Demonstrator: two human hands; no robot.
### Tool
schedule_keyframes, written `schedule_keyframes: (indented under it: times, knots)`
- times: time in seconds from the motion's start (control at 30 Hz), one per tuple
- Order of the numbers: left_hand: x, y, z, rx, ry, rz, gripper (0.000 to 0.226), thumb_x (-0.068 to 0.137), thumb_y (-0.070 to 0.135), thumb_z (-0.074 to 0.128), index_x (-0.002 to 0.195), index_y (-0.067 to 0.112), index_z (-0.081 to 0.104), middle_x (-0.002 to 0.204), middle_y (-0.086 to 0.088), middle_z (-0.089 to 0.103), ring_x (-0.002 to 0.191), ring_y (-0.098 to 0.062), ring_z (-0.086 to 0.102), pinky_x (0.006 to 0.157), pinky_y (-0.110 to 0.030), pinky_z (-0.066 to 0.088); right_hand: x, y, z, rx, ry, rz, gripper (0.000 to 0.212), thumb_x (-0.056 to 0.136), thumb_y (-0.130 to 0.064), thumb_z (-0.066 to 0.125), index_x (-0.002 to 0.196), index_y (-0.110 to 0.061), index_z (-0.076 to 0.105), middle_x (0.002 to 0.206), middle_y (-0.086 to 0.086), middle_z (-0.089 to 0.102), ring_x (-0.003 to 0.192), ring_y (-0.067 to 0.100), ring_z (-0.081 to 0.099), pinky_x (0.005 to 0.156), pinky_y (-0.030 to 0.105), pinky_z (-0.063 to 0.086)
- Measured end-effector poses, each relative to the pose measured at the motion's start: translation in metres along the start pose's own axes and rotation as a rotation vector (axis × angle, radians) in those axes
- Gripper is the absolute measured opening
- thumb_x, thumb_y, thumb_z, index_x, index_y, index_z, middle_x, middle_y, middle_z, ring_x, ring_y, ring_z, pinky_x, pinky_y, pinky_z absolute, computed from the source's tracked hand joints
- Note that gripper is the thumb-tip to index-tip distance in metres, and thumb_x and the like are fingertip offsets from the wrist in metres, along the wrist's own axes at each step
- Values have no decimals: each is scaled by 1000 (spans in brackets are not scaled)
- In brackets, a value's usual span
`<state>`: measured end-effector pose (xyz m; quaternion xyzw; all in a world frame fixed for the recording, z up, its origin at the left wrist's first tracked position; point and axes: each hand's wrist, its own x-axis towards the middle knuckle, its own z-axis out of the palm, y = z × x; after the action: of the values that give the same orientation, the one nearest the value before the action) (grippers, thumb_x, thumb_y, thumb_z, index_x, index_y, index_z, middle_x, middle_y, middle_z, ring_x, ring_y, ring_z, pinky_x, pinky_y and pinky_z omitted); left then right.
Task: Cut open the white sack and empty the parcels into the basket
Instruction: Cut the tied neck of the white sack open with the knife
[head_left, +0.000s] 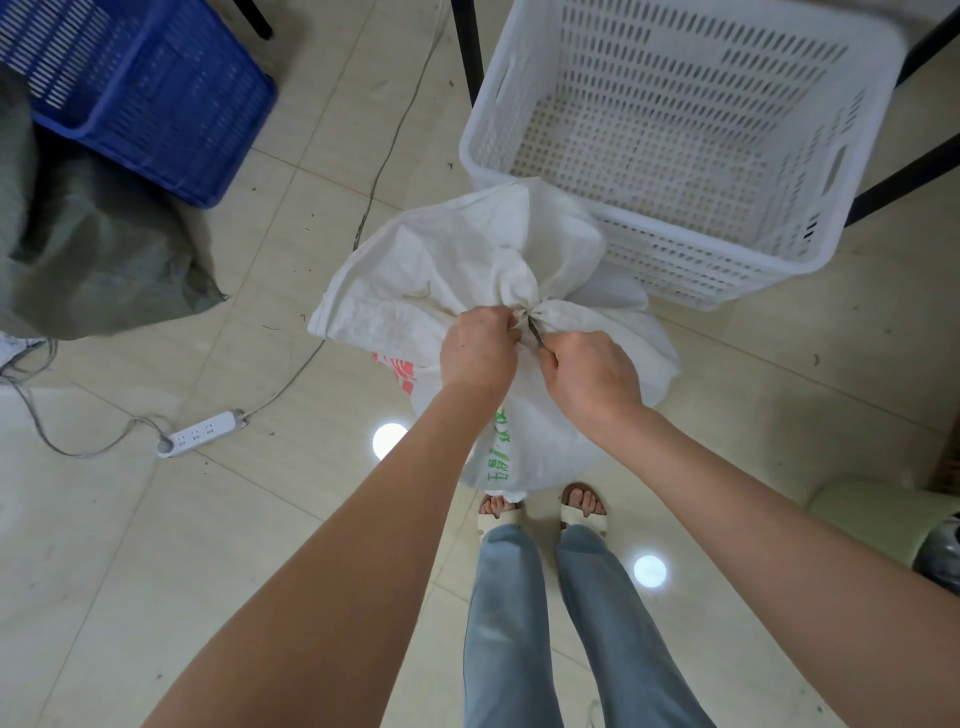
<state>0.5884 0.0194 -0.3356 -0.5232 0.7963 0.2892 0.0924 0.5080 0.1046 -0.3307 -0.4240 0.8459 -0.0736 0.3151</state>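
While my left hand (480, 351) bunches up the tied neck of the white woven plastic sack (447, 260), my right hand (589, 371) pinches a thin dark cutting tool (535, 332) right at the knot, so I'm on the cutting step. Next up, I reckon, is a careful slice through the tie, angled away from my fingers. The sack stands on the tiled floor (208, 545) under both hands, just beside the white slotted plastic basket (701, 260), which has no parcels in it yet.
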Motion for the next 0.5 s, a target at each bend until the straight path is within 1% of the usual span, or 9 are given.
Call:
schedule_keyframes:
  times: [0.1,0.17,0.2,0.3,0.33,0.43,0.5]
  knots:
    - [1,-2,-1,-22,3,-14,19,94,14,52,99,5,67,95,-16,67,91,-34,61,74,-35,46,1,0,3,18,10,-3,32,100,-25,40,85,-8,63,65,2,47,64,25,47,57,28,32]
    - [2,-3,-3,-27,3,-22,19,94,15,52,102,5,67,97,-17,66,93,-34,61,76,-36,48,-4,1,6,29,19,-3,32,99,-26,41,81,-9,61,60,1,43,63,27,50,55,28,32]
    - [1,-2,-3,-24,-2,-20,19,94,14,52,102,5,67,97,-17,66,92,-34,61,75,-35,48,-4,0,7,35,17,1,32,99,-26,41,80,-9,60,61,2,44,64,28,52,55,28,32]
    - [-1,1,-1,-14,1,-21,18,94,10,50,98,4,67,93,-16,67,88,-33,61,66,-31,42,3,-4,4,52,11,32,32,99,-26,41,83,-8,63,69,7,53,70,31,56,58,29,34]
    - [-1,-1,-1,-20,3,-27,18,94,11,50,98,4,67,92,-16,67,87,-33,61,65,-31,41,3,-3,5,54,16,30,32,99,-26,41,83,-8,63,70,8,54,71,31,57,58,29,34]
    - [1,-5,-3,-32,1,-40,18,94,15,53,98,5,67,94,-15,67,89,-33,61,69,-32,45,-6,-1,8,38,30,-6,29,99,-24,42,78,-11,57,66,5,48,65,30,50,56,29,32]
    - [0,-2,-2,-26,1,-32,18,94,14,52,98,5,67,93,-15,67,88,-33,62,70,-33,45,-4,-2,6,29,19,1,29,99,-24,42,80,-10,59,67,4,47,64,27,47,57,29,33]
